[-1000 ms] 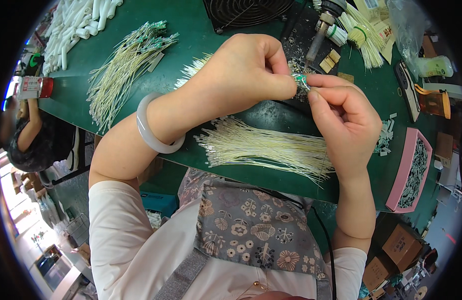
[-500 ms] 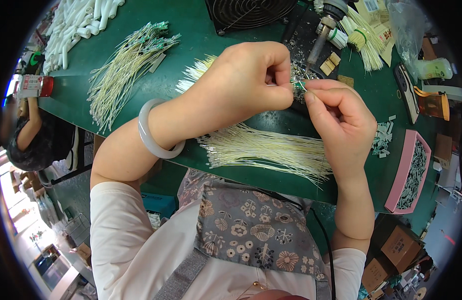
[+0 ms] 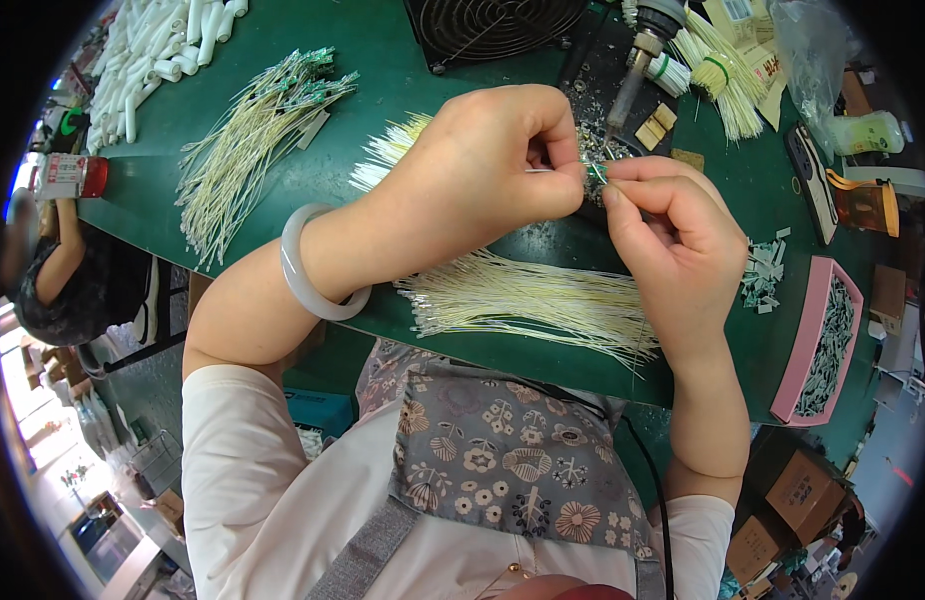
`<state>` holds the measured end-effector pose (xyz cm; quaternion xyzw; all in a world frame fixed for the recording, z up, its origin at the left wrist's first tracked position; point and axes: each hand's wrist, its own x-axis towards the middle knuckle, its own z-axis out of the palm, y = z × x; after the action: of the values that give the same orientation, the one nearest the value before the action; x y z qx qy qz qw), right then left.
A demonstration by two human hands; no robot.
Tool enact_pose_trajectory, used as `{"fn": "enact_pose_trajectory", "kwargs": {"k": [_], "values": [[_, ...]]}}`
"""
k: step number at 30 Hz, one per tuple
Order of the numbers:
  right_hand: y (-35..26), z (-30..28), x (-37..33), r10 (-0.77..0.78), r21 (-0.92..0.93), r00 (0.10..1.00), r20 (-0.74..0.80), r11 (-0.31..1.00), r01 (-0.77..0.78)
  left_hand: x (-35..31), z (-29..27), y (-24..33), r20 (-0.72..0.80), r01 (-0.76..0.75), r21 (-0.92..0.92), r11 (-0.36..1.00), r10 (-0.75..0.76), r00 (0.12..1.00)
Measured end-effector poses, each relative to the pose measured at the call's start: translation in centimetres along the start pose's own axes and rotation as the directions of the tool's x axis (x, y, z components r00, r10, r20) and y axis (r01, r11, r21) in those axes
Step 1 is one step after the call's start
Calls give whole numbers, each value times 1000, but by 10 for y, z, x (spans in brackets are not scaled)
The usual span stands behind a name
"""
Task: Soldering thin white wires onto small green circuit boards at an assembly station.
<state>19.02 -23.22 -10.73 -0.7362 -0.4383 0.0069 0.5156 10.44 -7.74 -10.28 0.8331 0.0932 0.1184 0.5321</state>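
Note:
Above the table, my left hand (image 3: 508,155) is closed in a pinch on a small green circuit board (image 3: 596,173), whose near end is hidden by the fingers. My right hand (image 3: 683,230) meets it from the right, thumb and forefinger closed on a thin wire at the board's edge. Just behind the fingertips, the metal tip of a soldering iron (image 3: 631,90) points down over a dark tray (image 3: 583,75) littered with metal bits. Below my hands lies a wide bundle of pale yellow and white wires (image 3: 533,300).
Wires with green boards (image 3: 263,130) lie to the left, near white tubes (image 3: 163,60). A black fan (image 3: 498,30) stands at the back. Banded wires (image 3: 728,85) lie far right. On the right are small pale pieces (image 3: 763,275), a pink box (image 3: 808,350) and a phone (image 3: 813,185).
My right hand has shifted slightly left, bringing its fingertips closer to the green board. The left hand keeps its pinch with almost no movement.

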Motion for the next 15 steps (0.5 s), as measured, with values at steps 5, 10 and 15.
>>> {"fn": "enact_pose_trajectory", "kwargs": {"k": [5,10,15], "values": [[2,-1,-1,34,66,999,-6,997,-33,2,2,-4,13,-4,-45,999,5,1000],[1,-2,0,36,95,999,-14,995,-34,2,2,-2,11,10,-68,998,-9,1000],[4,-1,1,7,112,999,-33,994,-4,3,2,0,-1,-7,-63,998,7,1000]]}}
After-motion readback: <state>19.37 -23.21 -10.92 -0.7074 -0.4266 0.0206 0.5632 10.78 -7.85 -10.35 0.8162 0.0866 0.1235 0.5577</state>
